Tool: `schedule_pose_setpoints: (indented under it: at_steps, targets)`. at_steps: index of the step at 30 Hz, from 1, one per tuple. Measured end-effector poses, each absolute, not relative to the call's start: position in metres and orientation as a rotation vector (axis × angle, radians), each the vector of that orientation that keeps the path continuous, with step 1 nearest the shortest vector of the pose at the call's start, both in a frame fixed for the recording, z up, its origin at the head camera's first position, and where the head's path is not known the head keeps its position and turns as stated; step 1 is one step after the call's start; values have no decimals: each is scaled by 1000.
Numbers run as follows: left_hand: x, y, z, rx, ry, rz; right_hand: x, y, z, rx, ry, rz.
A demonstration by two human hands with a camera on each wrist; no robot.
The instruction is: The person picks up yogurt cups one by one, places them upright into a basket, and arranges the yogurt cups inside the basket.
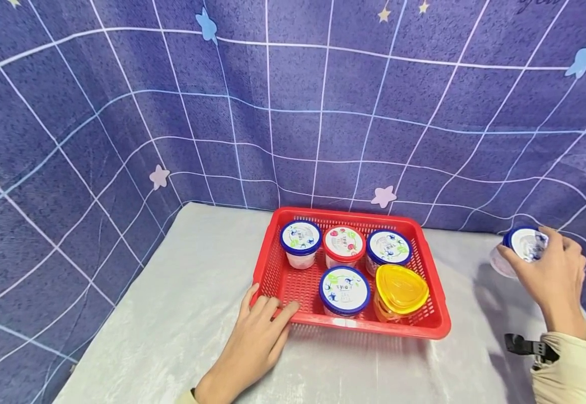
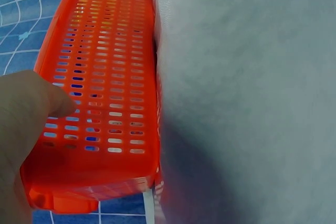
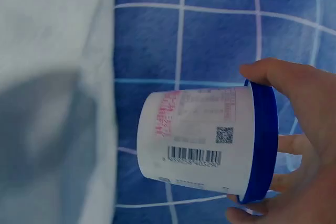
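Note:
My right hand (image 1: 555, 275) grips a yogurt tub (image 3: 197, 140) by its blue lid (image 3: 262, 142), at the far right in the head view. The tub is tilted and held above the table, its barcode side facing the right wrist camera. At the red basket's (image 1: 259, 264) front left corner, my left hand (image 1: 254, 331) holds the rim, with fingertips over the edge and the thumb (image 2: 58, 100) against the outer wall. Inside the basket stand several tubs: blue-lidded ones (image 1: 345, 289), one red-lidded tub (image 1: 344, 244) and a yellow-lidded container (image 1: 401, 289) at front right.
A pale cloth (image 1: 171, 280) covers the table under the basket. Behind and to the left hangs a blue curtain (image 1: 293, 140) with a grid and stars; its lower edge meets the back of the table, close to my right hand.

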State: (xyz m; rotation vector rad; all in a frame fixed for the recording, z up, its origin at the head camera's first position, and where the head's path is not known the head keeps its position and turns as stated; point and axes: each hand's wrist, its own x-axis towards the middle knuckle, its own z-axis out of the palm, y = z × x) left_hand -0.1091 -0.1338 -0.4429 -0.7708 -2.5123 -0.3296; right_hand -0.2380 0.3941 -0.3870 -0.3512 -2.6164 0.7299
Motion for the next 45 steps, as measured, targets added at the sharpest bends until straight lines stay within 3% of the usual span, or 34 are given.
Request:
schedule_pose_setpoints:
  at_steps: [21,45]
  targets:
    - [-111,-136,-443,-772,-2518,-304,-197,299,-334,129,-2374,675]
    - [-112,-133,-445,-764,-2503,-313,-194,204,-297,574,-2432,742]
